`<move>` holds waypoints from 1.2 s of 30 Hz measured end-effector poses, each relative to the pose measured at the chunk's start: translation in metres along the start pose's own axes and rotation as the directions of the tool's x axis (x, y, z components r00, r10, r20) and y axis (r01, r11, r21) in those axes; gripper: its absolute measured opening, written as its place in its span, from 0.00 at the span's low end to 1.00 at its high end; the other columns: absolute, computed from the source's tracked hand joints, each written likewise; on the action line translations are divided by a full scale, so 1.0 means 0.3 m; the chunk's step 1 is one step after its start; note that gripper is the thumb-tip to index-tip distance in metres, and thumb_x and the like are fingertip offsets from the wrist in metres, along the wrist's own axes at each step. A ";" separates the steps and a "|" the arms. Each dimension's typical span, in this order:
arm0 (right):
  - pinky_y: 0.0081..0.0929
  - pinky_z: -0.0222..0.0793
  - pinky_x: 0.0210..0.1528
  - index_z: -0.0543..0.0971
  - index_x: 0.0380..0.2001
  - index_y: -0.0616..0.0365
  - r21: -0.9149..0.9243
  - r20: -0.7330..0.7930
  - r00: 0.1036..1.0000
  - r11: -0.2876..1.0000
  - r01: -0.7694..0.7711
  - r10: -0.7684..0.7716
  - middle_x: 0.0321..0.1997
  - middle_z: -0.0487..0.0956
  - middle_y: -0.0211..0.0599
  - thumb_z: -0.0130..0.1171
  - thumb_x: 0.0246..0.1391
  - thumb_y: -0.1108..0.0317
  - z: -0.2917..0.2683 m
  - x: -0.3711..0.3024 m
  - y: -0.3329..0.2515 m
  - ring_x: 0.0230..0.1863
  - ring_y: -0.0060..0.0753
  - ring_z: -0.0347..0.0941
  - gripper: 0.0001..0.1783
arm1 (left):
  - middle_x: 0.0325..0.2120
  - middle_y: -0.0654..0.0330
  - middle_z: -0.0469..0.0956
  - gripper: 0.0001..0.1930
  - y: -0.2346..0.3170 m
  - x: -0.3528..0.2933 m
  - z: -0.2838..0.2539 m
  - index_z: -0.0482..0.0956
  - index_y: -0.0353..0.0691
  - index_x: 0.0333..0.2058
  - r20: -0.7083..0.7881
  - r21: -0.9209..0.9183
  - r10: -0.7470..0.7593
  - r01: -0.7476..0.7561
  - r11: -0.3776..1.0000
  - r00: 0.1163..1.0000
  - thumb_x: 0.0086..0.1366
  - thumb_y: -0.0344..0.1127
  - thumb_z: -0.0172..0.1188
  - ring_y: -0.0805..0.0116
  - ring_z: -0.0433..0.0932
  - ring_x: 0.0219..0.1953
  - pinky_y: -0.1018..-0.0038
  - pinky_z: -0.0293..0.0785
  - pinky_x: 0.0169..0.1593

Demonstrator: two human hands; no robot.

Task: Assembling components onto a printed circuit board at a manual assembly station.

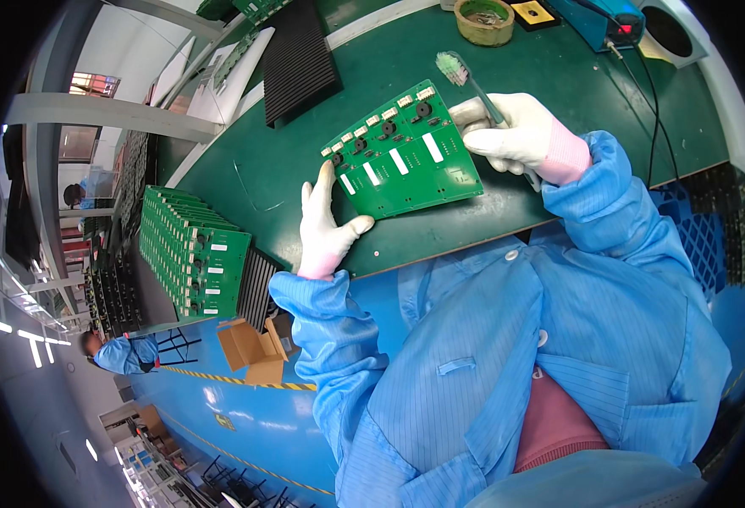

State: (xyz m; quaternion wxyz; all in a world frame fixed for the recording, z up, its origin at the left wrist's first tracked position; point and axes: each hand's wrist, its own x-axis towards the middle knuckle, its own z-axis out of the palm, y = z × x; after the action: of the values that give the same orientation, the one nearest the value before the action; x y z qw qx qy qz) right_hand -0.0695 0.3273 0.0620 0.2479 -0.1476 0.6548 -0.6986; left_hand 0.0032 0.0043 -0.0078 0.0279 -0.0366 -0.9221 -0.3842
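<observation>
Both my hands wear white gloves with pink cuffs. Between them a green circuit board [415, 173] is held tilted over the green table, its face with white connectors, round black parts and white label strips turned up. My left hand [323, 218] grips the board's left edge, thumb along the lower corner and fingers at the upper one. My right hand [512, 135] is closed round the handle of a toothbrush [478, 89], whose pale green bristles point up and away. The same hand's fingers also touch the board's right edge.
Several similar boards stand in a row in a black ribbed rack [258, 284] at left. Another ribbed black rack [299, 63] lies at the back. Far right are a round tub [484, 24], a blue soldering station [597, 21] and its cables. An open cardboard box [252, 349] sits below left; a person [127, 353] is beyond.
</observation>
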 end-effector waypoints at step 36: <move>0.10 0.53 0.17 0.73 0.48 0.69 -0.040 -0.055 0.988 0.989 0.139 -0.141 0.27 0.74 0.34 0.59 0.48 0.68 -0.015 0.026 0.080 0.18 0.14 0.60 0.23 | 0.59 0.45 0.63 0.53 0.061 -0.026 0.023 0.61 0.35 0.61 -0.280 0.110 0.185 -0.159 0.981 0.942 0.41 0.60 0.71 0.48 0.63 0.59 0.60 0.59 0.63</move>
State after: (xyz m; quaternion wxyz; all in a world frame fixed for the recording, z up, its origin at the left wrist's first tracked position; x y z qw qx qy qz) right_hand -0.0747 0.3264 0.0369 0.1765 -0.1774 0.6622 -0.7063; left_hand 0.0123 0.0218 -0.0003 0.1973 -0.0593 -0.9171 -0.3413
